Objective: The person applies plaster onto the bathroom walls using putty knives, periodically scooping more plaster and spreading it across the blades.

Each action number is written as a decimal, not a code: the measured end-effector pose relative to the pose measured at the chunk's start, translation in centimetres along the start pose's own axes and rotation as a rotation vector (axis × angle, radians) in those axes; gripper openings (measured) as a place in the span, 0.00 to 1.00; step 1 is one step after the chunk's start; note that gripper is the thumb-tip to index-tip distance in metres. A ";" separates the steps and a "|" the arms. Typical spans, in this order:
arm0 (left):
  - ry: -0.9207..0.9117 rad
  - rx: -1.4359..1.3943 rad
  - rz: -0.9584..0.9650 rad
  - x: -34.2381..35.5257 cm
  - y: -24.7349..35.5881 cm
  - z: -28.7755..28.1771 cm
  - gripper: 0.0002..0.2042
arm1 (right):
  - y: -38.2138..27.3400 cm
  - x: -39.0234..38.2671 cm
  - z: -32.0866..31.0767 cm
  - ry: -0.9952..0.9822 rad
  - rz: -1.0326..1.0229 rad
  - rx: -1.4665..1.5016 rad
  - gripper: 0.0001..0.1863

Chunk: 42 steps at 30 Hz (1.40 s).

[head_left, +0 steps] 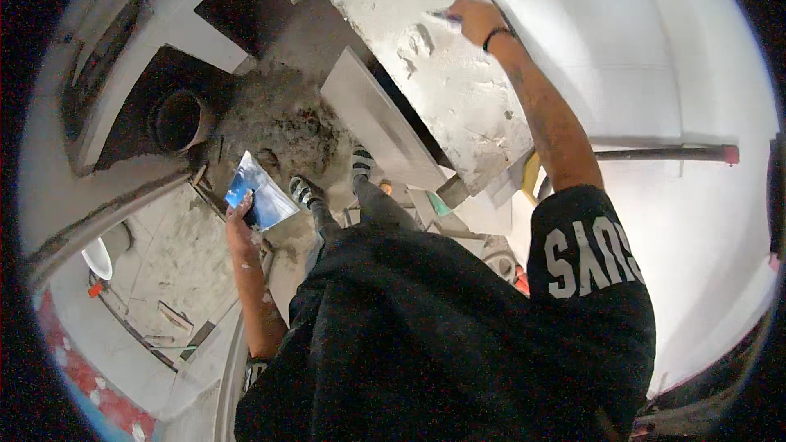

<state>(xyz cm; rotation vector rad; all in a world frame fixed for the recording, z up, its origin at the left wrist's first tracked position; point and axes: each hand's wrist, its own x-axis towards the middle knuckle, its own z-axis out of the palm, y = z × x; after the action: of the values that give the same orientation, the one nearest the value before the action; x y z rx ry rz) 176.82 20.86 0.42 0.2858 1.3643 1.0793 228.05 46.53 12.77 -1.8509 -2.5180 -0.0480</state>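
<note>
My right hand (473, 16) is raised and closed on a small putty knife (444, 18), whose blade touches a rough grey plastered wall strip (442, 82). My left hand (239, 211) hangs low at my side, gripping a shiny flat metal trowel (264, 194) that reflects blue. My feet in dark shoes (304, 190) stand on a dusty floor below.
A long grey board (381, 127) leans beside the plastered strip. A dark round pipe opening (176, 120) sits at the left. A smooth white wall (655, 74) fills the right, with a dark bar (667, 153) across it. A white bowl-shaped thing (97, 258) lies lower left.
</note>
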 end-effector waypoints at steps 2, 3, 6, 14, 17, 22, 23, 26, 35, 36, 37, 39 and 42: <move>-0.024 -0.009 0.006 -0.7 0.6 1.8 0.15 | -3.3 -3.6 -1.4 -0.145 0.033 -0.049 0.17; -0.096 -0.056 0.021 -1.3 1.8 4.4 0.13 | -2.8 -4.6 -1.3 -0.166 0.001 -0.046 0.17; -0.162 -0.014 0.007 -0.8 3.0 8.8 0.13 | -0.9 -4.7 0.0 -0.181 -0.080 -0.021 0.18; -0.142 0.141 0.067 -0.9 4.5 11.2 0.12 | 0.9 -2.9 -4.3 -0.131 0.122 -0.074 0.16; -0.113 0.099 0.056 -0.9 2.7 8.1 0.15 | 0.3 -6.4 1.4 -0.007 0.151 -0.050 0.18; -0.001 0.241 0.012 1.1 -3.1 -0.5 0.17 | -2.6 -7.5 1.0 -0.106 0.073 -0.053 0.18; -0.002 0.221 0.015 0.7 -3.0 -0.4 0.17 | -1.1 -6.5 0.1 -0.183 0.080 -0.046 0.18; -0.012 0.212 0.021 -0.4 -0.5 3.0 0.16 | 0.6 -3.9 -1.6 -0.150 0.116 -0.069 0.18; -0.038 0.130 0.095 -0.7 0.2 3.3 0.11 | -1.9 -7.6 -0.8 -0.327 -0.136 -0.072 0.16; -0.014 0.209 0.035 -0.5 0.5 3.9 0.11 | -0.9 -6.5 -1.4 -0.317 -0.134 -0.083 0.16; 0.011 0.289 -0.024 -0.4 0.9 4.6 0.11 | 0.3 -5.6 -2.2 -0.431 -0.104 -0.061 0.17; -0.066 0.273 -0.021 -0.6 1.2 7.2 0.12 | 1.8 -4.6 -3.8 -0.472 -0.088 0.092 0.19; -0.290 0.193 -0.003 -0.8 1.0 11.9 0.13 | 1.9 -3.5 -8.3 -0.394 -0.150 0.162 0.16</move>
<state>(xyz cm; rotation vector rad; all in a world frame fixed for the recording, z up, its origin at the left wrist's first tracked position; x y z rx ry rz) 186.98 25.60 4.76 0.5601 1.2063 0.8661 230.87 43.44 20.96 -1.7495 -2.8002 0.5548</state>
